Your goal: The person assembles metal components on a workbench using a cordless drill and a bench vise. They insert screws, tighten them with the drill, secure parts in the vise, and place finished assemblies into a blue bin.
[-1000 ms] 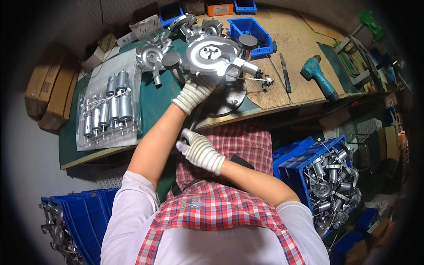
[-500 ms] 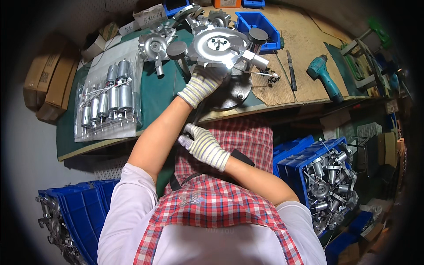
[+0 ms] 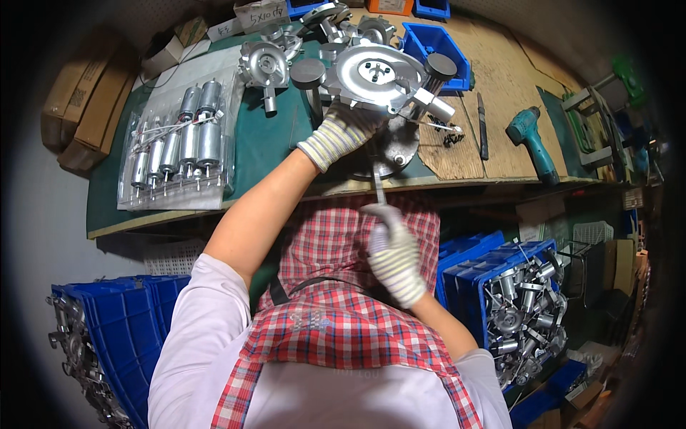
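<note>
A round silver metal housing (image 3: 343, 77) sits raised on a bench fixture, between two dark round-topped posts (image 3: 308, 73). Under its near edge reaches my left hand (image 3: 339, 134), in a striped knit glove; its fingers are hidden behind the housing. Below the bench edge, in front of the apron, my right hand (image 3: 396, 261), gloved alike, is closed around the lower end of a metal bar lever (image 3: 379, 186). That lever runs up toward the fixture's round base plate (image 3: 400, 146). A silver cylinder (image 3: 439, 109) sticks out at the housing's right.
Silver motors (image 3: 189, 143) lie in a clear tray on the left. More housings (image 3: 266, 66) stand behind. A blue bin (image 3: 457, 57), small dark screws (image 3: 452, 137), a knife-like tool (image 3: 482, 129) and a teal power drill (image 3: 532, 143) are rightward. Blue crates (image 3: 464, 275) of metal parts flank me below.
My right hand has swung rightward, and the lever now shows upright at the bench edge instead of slanting to the left. My left hand stays under the housing. The whole view has shifted slightly.
</note>
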The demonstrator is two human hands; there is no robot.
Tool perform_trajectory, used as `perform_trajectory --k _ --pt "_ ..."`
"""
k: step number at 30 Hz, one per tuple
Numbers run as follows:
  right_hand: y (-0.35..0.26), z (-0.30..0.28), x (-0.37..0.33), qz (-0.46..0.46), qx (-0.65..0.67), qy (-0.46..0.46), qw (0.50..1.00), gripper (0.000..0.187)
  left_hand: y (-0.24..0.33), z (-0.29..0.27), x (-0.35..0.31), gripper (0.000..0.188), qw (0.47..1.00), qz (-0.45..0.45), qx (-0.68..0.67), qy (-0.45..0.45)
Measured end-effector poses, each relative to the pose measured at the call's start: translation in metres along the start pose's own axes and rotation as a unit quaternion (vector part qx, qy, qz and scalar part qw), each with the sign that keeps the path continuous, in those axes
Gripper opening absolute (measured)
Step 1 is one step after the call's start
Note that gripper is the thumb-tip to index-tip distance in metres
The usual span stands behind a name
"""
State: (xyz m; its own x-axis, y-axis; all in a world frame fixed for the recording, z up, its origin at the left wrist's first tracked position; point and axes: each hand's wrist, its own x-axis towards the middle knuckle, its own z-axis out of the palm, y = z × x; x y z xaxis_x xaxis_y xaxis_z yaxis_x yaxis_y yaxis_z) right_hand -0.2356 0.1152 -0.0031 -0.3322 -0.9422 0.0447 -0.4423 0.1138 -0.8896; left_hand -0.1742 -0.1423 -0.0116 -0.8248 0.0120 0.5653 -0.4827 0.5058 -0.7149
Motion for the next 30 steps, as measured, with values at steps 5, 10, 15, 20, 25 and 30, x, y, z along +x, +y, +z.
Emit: perform_trajectory --k 5,10,15,20,25,30 --pt "0.013 -0.026 0.018 -0.039 -0.158 0.151 0.975 0.033 -0.002 0.013 0.002 0.032 0.990 0.041 0.119 0.065" --pt "0.039 -0.044 0.037 -0.041 -0.176 0.259 0.949 0.035 0.007 0.004 -0.017 0.029 0.992 0.039 0.123 0.003" --pt "0.072 -0.083 0.092 -0.102 -0.200 0.353 0.908 0.047 -0.001 0.006 -0.019 0.025 0.992 0.070 0.099 -0.045" --pt "0.088 -0.119 0.147 -0.130 -0.385 0.399 0.822 0.045 -0.009 -0.012 -0.003 0.037 0.995 0.061 -0.010 -0.083" --pt "0.095 -0.115 0.140 -0.120 -0.363 0.360 0.851 0.046 -0.018 -0.077 -0.009 0.034 0.896 -0.171 -0.360 -0.194" --pt "0.102 -0.116 0.138 -0.127 -0.327 0.333 0.875 0.036 -0.074 -0.088 -0.042 0.027 0.665 -0.536 -0.498 0.151"
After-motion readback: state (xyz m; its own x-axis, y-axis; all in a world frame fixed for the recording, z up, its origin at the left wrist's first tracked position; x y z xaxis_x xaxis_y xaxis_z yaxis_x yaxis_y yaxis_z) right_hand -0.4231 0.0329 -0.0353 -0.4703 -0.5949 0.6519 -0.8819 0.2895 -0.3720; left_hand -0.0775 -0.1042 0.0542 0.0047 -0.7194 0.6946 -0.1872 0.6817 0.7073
